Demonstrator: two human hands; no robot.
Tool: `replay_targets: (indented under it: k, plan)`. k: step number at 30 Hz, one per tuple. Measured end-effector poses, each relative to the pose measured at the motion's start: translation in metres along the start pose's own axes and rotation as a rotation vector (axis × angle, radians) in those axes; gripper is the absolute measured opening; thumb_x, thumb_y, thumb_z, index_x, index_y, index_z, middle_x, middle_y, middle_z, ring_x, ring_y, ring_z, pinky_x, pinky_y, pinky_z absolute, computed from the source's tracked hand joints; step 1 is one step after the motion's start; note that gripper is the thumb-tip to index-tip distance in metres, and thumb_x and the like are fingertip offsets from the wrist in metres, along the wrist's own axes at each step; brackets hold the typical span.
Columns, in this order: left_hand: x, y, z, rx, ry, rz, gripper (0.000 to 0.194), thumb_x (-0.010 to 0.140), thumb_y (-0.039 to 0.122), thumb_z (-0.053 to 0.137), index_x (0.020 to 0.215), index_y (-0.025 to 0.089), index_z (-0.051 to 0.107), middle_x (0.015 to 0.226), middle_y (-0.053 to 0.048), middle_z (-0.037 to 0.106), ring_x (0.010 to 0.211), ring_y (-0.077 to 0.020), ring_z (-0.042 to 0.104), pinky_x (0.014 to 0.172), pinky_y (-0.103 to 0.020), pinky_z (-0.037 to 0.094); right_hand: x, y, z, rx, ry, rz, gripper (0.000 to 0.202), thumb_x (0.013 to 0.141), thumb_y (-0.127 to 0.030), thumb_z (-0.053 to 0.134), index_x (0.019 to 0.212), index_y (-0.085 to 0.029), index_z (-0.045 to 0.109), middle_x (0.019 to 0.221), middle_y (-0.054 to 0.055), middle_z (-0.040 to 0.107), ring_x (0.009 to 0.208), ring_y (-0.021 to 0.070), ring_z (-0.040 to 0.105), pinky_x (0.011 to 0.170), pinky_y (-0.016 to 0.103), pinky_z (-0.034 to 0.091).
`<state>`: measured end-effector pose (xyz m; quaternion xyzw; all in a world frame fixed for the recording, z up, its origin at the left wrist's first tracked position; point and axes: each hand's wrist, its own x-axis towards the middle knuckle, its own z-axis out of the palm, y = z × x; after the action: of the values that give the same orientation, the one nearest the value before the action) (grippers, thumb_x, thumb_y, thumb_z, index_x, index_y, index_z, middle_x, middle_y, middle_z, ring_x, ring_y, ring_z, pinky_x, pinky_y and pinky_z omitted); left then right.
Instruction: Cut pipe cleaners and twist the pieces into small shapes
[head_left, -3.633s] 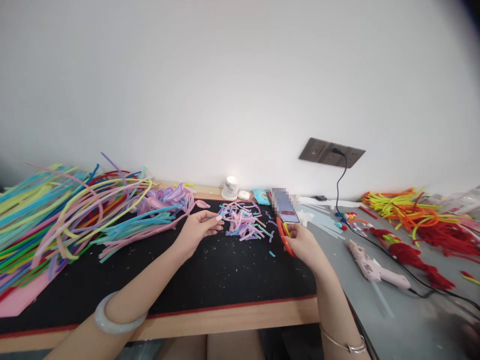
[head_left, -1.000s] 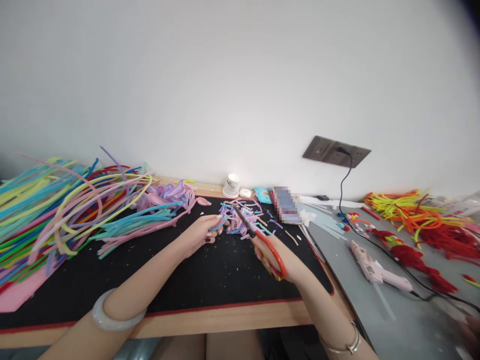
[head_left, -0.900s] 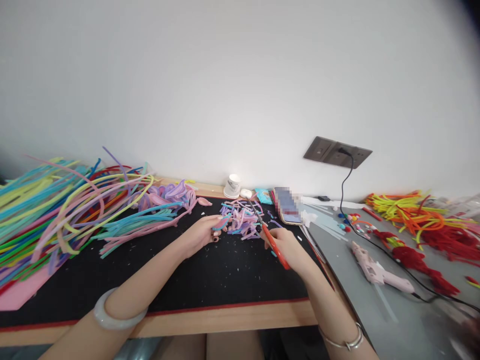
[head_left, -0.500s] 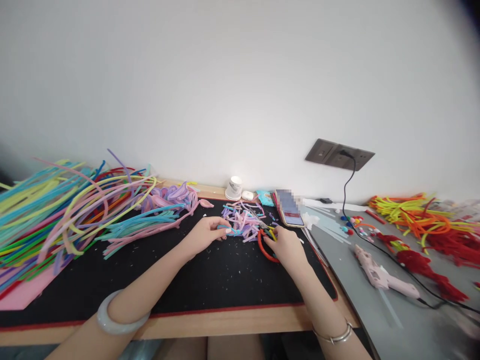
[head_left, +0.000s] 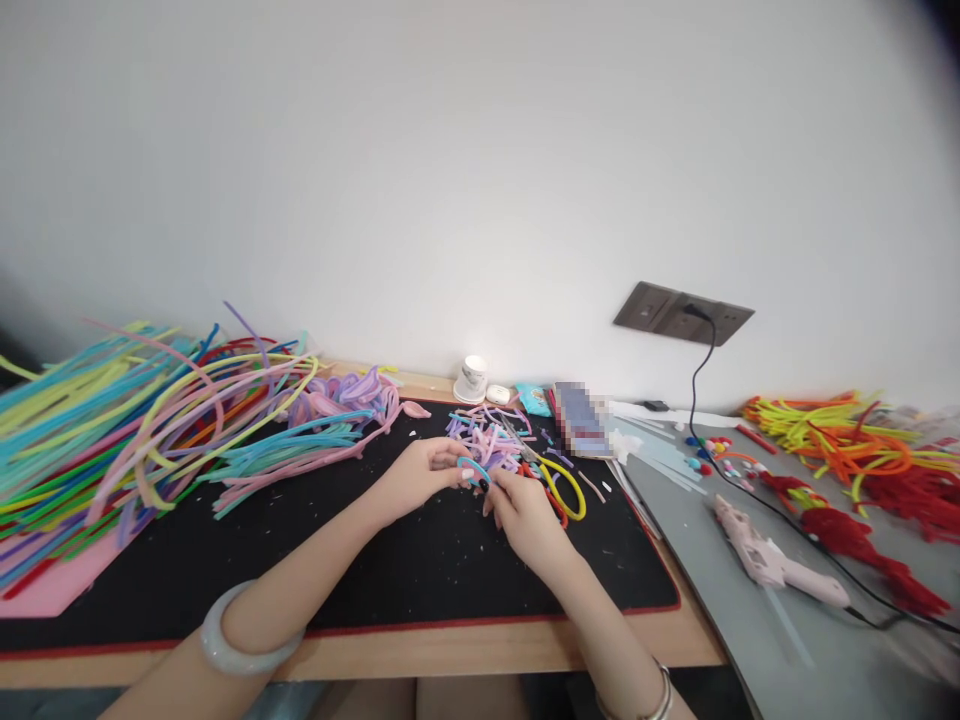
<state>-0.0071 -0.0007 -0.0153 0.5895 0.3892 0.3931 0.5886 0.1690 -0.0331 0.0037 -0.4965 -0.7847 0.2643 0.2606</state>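
Observation:
Over the black mat (head_left: 360, 570), my left hand (head_left: 427, 468) pinches a bent light-blue pipe cleaner (head_left: 474, 471). My right hand (head_left: 523, 512) is closed on the near end of the same pipe cleaner, its fingertips close to those of the left. Just behind both hands lies a heap of short purple and pink pipe cleaner pieces (head_left: 487, 435). The scissors (head_left: 566, 488), with yellow and red handles, rest on the mat beyond the right hand, blades over the heap.
Many colourful pipe cleaners (head_left: 150, 430) cover the left side. A phone (head_left: 581, 418), a white cup (head_left: 473, 375) and a blue packet (head_left: 533, 398) stand along the wall. At right, a pink glue gun (head_left: 776, 565) lies on the grey surface with its black cord (head_left: 810, 545).
My right hand has let go of the scissors, which now lie on the mat. It has moved left and taken hold of the pipe cleaner beside my left hand.

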Motion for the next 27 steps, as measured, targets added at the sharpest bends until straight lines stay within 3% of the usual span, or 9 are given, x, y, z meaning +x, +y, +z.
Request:
replay_targets:
  k: [6, 14, 21, 27]
  plan:
    - [0.0, 0.001, 0.002, 0.076, -0.006, -0.017, 0.021, 0.073, 0.031, 0.059, 0.081, 0.012, 0.059, 0.075, -0.007, 0.068, 0.065, -0.0158, 0.064, 0.064, -0.029, 0.05, 0.003, 0.001, -0.001, -0.106, 0.022, -0.008, 0.025, 0.084, -0.012, 0.034, 0.062, -0.018, 0.045, 0.058, 0.0, 0.052, 0.055, 0.0112, 0.049, 0.055, 0.022, 0.032]
    - [-0.001, -0.009, 0.008, 0.274, 0.142, 0.091, 0.011, 0.076, 0.022, 0.05, 0.071, 0.015, 0.057, 0.066, -0.003, 0.065, 0.057, -0.0141, 0.063, 0.059, -0.027, 0.051, 0.007, -0.003, 0.011, -0.294, 0.129, 0.077, 0.025, 0.083, -0.014, 0.034, 0.061, -0.017, 0.046, 0.057, 0.003, 0.054, 0.053, 0.0131, 0.05, 0.054, 0.024, 0.031]
    - [-0.003, 0.004, -0.002, 0.295, 0.035, 0.132, 0.024, 0.077, 0.032, 0.053, 0.093, 0.016, 0.06, 0.076, -0.004, 0.066, 0.062, -0.0148, 0.063, 0.063, -0.026, 0.048, 0.009, -0.001, 0.006, -0.146, 0.064, 0.056, 0.026, 0.083, -0.013, 0.033, 0.065, -0.017, 0.051, 0.057, 0.001, 0.055, 0.052, 0.0116, 0.049, 0.053, 0.022, 0.032]
    - [-0.003, 0.005, 0.002, 0.494, 0.049, 0.201, 0.02, 0.08, 0.029, 0.049, 0.075, 0.017, 0.064, 0.064, -0.002, 0.064, 0.058, -0.0139, 0.06, 0.061, -0.023, 0.043, 0.007, -0.006, 0.007, -0.13, 0.022, 0.009, 0.026, 0.082, -0.011, 0.035, 0.065, -0.015, 0.053, 0.059, 0.001, 0.056, 0.055, 0.0113, 0.05, 0.054, 0.021, 0.032]
